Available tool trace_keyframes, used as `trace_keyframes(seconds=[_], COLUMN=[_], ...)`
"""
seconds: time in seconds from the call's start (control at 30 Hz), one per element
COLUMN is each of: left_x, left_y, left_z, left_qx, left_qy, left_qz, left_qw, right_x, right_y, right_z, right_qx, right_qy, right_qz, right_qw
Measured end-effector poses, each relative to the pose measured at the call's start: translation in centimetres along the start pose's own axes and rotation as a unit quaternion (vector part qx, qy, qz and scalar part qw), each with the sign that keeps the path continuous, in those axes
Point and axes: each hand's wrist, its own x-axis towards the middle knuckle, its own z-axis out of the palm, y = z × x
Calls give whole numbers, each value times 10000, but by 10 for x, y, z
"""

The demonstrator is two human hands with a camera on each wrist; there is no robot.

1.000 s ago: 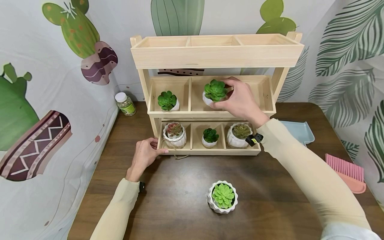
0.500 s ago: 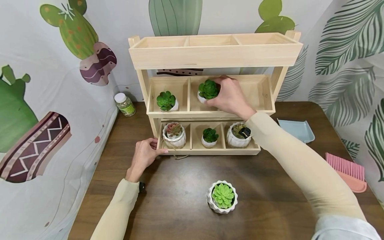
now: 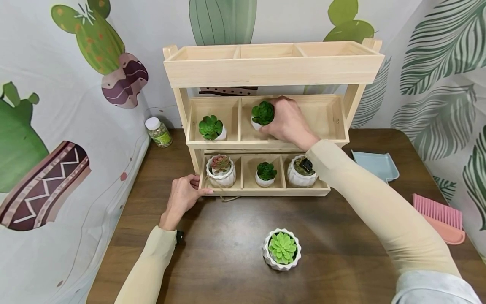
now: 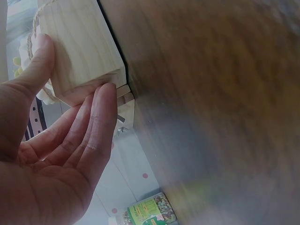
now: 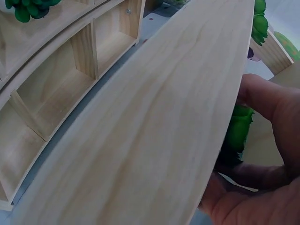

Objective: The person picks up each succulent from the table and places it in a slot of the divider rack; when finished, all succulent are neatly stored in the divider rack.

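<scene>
My right hand point(image 3: 290, 122) pinches a small white-potted green succulent point(image 3: 263, 113) in the middle tier of the wooden plant shelf point(image 3: 273, 71), just right of its divider. In the right wrist view the shelf's front board hides most of the pot, and green leaves point(image 5: 238, 131) show between thumb and fingers. My left hand point(image 3: 183, 195) holds the bottom tier's left front corner, thumb on the front board point(image 4: 79, 51) and fingers against its end. Another green succulent point(image 3: 211, 127) sits in the middle tier's left compartment.
The bottom tier holds a reddish succulent point(image 3: 221, 169), a small dark-green one point(image 3: 265, 173) and an olive one point(image 3: 301, 175). A light-green succulent point(image 3: 282, 249) stands on the table in front. A jar point(image 3: 158, 132) is at left; a blue dustpan point(image 3: 376, 165) and pink brush point(image 3: 438, 217) lie at right.
My right hand has moved left with the succulent, bringing it close to the middle tier's divider, and has barely shifted in the last half second. The left hand has stayed at the shelf's corner.
</scene>
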Motion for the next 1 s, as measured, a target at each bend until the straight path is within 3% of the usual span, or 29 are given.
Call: trace_keyframes(seconds=[0.23, 0.57, 0.8, 1.0], left_x=[0, 1, 1, 0], left_y=[0, 0, 2, 1], left_z=[-1, 0, 0, -1], left_qx=[-13, -25, -38, 6], left_qy=[-29, -22, -53, -27], left_qz=[-37, -6, -77, -51], left_qw=[10000, 10000, 9999, 10000], right_x=[-2, -16, -57, -103], right_y=[-4, -8, -7, 5], right_z=[0, -5, -13, -19], right_qx=[38, 147, 582, 941], right_qy=[-453, -297, 279, 449], right_qz=[466, -126, -316, -1000], right_qw=[9979, 9994, 9974, 9895])
